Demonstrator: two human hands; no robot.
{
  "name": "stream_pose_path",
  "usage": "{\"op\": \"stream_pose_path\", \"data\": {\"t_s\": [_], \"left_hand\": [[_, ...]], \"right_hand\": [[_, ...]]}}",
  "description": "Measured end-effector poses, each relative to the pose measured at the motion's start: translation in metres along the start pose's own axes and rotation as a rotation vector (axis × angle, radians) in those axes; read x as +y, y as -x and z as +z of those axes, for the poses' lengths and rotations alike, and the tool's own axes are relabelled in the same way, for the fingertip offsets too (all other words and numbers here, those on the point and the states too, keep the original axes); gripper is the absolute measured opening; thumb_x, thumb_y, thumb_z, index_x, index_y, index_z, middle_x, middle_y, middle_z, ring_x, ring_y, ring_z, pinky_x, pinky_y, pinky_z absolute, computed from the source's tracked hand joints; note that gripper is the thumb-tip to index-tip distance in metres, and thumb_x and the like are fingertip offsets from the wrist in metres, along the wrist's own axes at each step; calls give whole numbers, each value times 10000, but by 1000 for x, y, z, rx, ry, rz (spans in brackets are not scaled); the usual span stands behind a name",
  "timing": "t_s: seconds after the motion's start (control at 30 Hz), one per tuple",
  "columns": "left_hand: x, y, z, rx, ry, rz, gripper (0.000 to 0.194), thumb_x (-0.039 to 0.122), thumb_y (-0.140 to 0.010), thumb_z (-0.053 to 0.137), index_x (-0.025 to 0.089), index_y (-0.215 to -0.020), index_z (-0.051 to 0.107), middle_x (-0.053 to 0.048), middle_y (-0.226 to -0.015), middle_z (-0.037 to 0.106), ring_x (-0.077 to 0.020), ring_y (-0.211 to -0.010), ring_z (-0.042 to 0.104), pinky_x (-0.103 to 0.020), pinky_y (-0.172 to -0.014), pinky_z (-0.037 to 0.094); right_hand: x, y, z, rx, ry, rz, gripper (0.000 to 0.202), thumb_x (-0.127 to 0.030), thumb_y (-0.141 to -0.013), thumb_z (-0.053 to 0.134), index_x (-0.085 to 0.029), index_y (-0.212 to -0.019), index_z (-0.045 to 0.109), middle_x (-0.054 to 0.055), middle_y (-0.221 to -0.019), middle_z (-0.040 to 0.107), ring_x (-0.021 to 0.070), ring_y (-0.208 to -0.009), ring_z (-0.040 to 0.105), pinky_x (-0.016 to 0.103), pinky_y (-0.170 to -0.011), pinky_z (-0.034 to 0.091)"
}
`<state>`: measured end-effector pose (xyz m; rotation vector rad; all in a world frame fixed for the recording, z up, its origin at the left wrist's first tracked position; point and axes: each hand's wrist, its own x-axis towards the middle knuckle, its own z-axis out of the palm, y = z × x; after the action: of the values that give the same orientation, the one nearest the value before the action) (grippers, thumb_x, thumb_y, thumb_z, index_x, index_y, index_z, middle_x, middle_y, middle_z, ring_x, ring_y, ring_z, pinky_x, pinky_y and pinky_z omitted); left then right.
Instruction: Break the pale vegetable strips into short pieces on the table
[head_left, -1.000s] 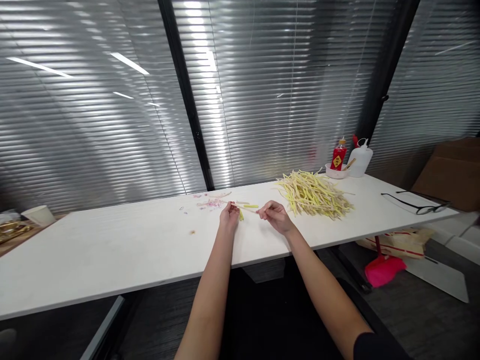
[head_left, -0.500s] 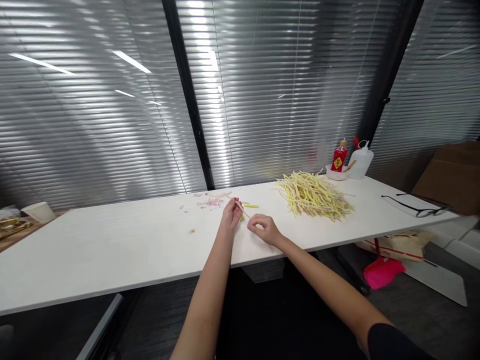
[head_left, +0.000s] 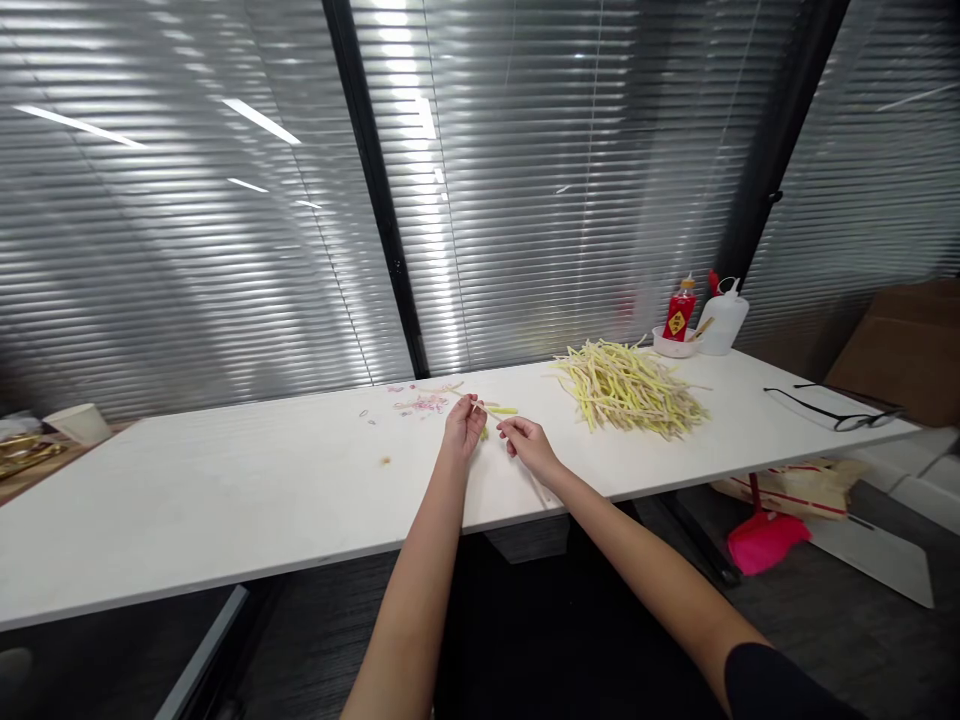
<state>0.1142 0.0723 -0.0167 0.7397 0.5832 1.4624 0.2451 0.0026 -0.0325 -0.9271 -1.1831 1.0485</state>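
Observation:
Over the white table (head_left: 285, 490), my left hand (head_left: 466, 428) pinches one end of a thin pale strip (head_left: 489, 411) that looks like a pipe cleaner. My right hand (head_left: 529, 446) has its fingertips closed on the strip's other end, so it spans the gap between the hands. A short bright yellow strip (head_left: 502, 410) lies just behind them. Under my right wrist a beige strip (head_left: 538, 490) rests near the table's front edge. Small pinkish loops (head_left: 426, 404), perhaps rubber bands, are scattered beyond my left hand.
To the right is a heaped pile of yellow and beige strips (head_left: 630, 390). Behind it stand a red bottle (head_left: 679, 312) in a shallow bowl (head_left: 675, 348) and a white squeeze bottle (head_left: 723, 322). Eyeglasses (head_left: 851, 422) lie at the right end. A white cup (head_left: 79, 425) is far left.
My right hand has turned and its fingers have closed on the strip's end. The strip now lies flatter between my hands. My left hand stays nearly in place.

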Motion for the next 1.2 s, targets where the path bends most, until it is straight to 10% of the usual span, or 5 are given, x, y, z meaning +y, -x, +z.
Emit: {"op": "stream_pose_path", "data": {"t_s": [0.2,0.33,0.47,0.7,1.2], "left_hand": [[-8,4,1,68,-148,70,173,275,-785,657,170,-883,560,-56,-962,613,-112,-801,622,-272,-793,506],[-11,16,4,201,-535,469,444,302,-729,718,226,-1132,547,-119,-1262,511,-240,-1130,536,-370,-900,466],[-9,28,11,-151,-813,695,273,277,-730,712,257,-1000,672,-111,-1279,552,-289,-1307,382,-439,-1075,294],[-13,25,11,-484,-1072,785,155,291,-838,582,286,-925,711,-80,-1038,694,-268,-1177,525,-450,-1033,290],[-18,24,4,-571,-1150,931,228,244,-883,527,252,-1062,670,-100,-1008,699,-240,-1082,608,-433,-975,404]], "right_hand": [[-8,-1,-3,46,-226,222,222,-383,-653,685,-182,-741,651,-15,-694,579,59,-461,475,204,-440,382],[-15,-3,-5,84,-356,332,193,-328,-644,694,-183,-762,647,-12,-672,575,65,-457,466,203,-425,392],[-15,-8,-12,57,-416,441,156,-316,-691,647,-188,-778,631,-8,-619,571,82,-448,469,222,-444,432],[-14,-6,-34,-238,-434,495,146,-312,-736,656,-190,-789,596,-6,-691,606,97,-523,535,235,-516,473],[-21,8,-47,-316,-528,524,188,-234,-696,733,-188,-832,611,-14,-748,651,114,-611,601,306,-690,531]]}}
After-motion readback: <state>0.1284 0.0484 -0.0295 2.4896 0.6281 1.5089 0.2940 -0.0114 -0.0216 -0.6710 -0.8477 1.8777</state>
